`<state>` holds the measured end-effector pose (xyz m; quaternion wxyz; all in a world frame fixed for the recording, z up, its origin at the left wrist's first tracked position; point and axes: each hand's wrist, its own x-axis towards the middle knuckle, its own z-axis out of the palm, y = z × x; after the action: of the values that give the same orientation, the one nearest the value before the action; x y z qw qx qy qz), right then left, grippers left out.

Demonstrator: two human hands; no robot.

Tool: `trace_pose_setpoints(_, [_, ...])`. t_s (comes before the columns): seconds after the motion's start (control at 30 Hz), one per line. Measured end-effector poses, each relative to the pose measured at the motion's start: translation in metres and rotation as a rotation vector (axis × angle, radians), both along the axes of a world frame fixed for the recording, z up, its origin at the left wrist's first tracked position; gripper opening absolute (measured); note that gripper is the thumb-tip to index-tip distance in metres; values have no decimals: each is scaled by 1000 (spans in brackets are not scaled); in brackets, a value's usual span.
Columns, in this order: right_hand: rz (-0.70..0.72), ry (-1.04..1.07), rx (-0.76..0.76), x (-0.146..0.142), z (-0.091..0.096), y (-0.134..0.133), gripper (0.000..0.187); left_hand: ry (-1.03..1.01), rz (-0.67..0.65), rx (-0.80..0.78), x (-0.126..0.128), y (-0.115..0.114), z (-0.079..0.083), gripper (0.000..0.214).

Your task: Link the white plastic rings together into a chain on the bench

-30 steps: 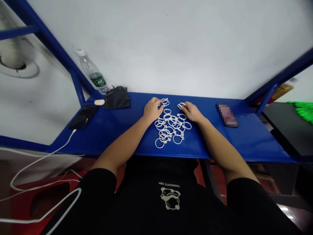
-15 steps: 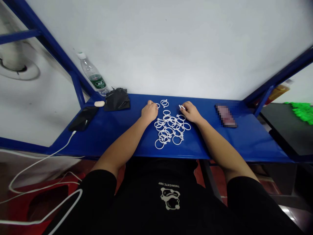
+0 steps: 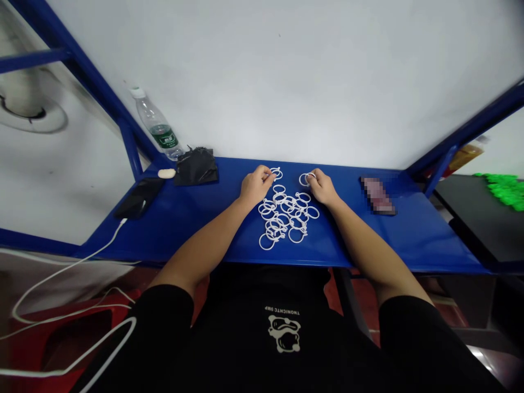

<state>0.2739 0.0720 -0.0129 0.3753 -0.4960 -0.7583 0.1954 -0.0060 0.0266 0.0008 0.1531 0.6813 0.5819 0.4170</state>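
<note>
A heap of several white plastic rings (image 3: 286, 215) lies in the middle of the blue table (image 3: 409, 234). My left hand (image 3: 254, 185) rests at the heap's far left, fingers curled and pinching a white ring (image 3: 277, 173). My right hand (image 3: 321, 186) sits at the heap's far right with its fingers pinched on another white ring (image 3: 304, 179). Both forearms reach in from the near edge.
At the back left stand a water bottle (image 3: 157, 126), a crumpled black bag (image 3: 195, 165) and a small white object (image 3: 166, 173). A black phone (image 3: 138, 197) with a white cable (image 3: 73, 262) lies left. Another phone (image 3: 379, 195) lies right. Blue frame struts rise on both sides.
My left hand drew back to the left, then reached forward again onto a ring near the back. My right hand lifted its ring and turned it upright.
</note>
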Motion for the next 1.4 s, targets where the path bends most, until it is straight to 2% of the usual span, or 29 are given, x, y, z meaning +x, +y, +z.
trace_pose_setpoints(0.1, [-21,11,-24,0,1,-2,31,7,-43,58,1,0,-2,14])
trace_pose_setpoints(0.27, [-100,-112,85,-1,0,4,29,27,-68,133,2,2,-8,28])
trace_pose_setpoints(0.47, [44,-245,56,1,-2,5,31,6,-142,98,2,2,-10,22])
trace_pose_setpoints(0.57, [99,-183,16,0,1,0,35,-27,-167,85,2,0,-9,23])
trace_pose_setpoints(0.7, [101,-104,0,-3,5,-6,40,-31,-160,93,3,-1,-10,25])
trace_pose_setpoints(0.9, [101,-51,-29,-4,1,-4,42,11,-178,146,3,0,-12,27])
trace_pose_setpoints(1.17, [135,22,-58,-3,-2,-2,45,37,-192,139,4,-6,-4,27])
trace_pose_setpoints(1.4, [140,94,-185,-2,-3,-1,46,47,-198,122,3,-7,-4,26])
